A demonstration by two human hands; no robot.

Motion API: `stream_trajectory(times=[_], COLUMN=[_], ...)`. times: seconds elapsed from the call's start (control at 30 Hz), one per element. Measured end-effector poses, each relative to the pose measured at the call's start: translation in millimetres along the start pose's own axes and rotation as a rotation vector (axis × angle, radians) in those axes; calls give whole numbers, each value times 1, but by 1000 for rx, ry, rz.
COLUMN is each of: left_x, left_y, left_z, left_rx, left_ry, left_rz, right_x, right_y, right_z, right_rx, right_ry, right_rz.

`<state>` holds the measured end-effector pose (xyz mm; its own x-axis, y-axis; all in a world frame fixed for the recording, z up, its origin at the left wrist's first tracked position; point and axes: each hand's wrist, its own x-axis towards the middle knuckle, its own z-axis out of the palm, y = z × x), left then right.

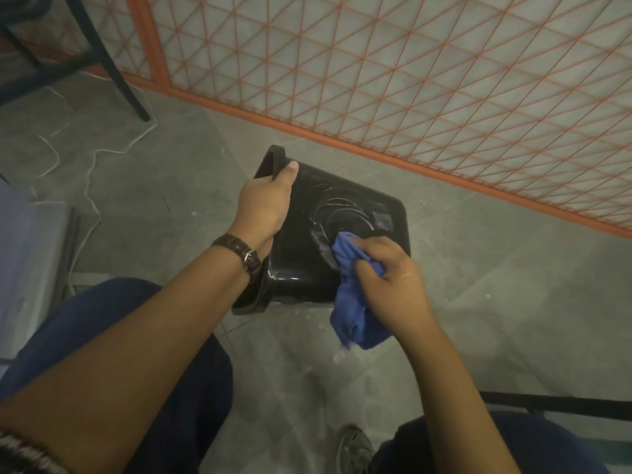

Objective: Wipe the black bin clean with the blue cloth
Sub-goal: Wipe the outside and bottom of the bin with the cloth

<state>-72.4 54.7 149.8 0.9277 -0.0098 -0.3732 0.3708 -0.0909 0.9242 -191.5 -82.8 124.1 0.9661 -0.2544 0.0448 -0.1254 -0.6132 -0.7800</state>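
Two bare hands at work on a black bin (pixel 301 241), held tipped on its side above a grey floor (pixel 496 302), rim toward 9 o'clock. Left hand (pixel 263 206) clamped around that rim, brown wristwatch (pixel 244 253) just below. Right hand (pixel 390 278) at 4 o'clock, fist closed on a bunched blue cloth (pixel 352 302) pressed against the bin's streaked side. Orange mesh fence (pixel 410 80) at 12 o'clock.

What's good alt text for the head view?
Seen from above, a person's right hand presses a bunched blue cloth against the wet, streaked side of a black bin, while the left hand, wearing a brown wristwatch, grips the bin's rim. An orange wire-mesh fence stands behind on grey floor.
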Motion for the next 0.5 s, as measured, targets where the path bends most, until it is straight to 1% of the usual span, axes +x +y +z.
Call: stream_trajectory(times=[0.07,0.1,0.17,0.23,0.27,0.4,0.5], left_x=[0,-1,-2,-2,-1,1,1], left_y=[2,2,2,2,2,3,4], left_z=[-2,-2,-1,-1,0,-1,-3], left_rx=[36,46,26,3,-2,83,88], left_ry=[-11,-18,-21,-7,1,-7,-35], left_rz=[1,-6,-27,-38,-39,0,-10], right_x=[2,4,5,5,4,-1,3], right_y=[2,4,6,4,1,-7,-3], right_z=[-10,-16,-22,-14,-7,7,-5], right_rx=[57,66,62,67,83,118,73], right_ry=[-32,-12,83,157,158,40,-8], right_rz=[63,99,160,176,169,99,142])
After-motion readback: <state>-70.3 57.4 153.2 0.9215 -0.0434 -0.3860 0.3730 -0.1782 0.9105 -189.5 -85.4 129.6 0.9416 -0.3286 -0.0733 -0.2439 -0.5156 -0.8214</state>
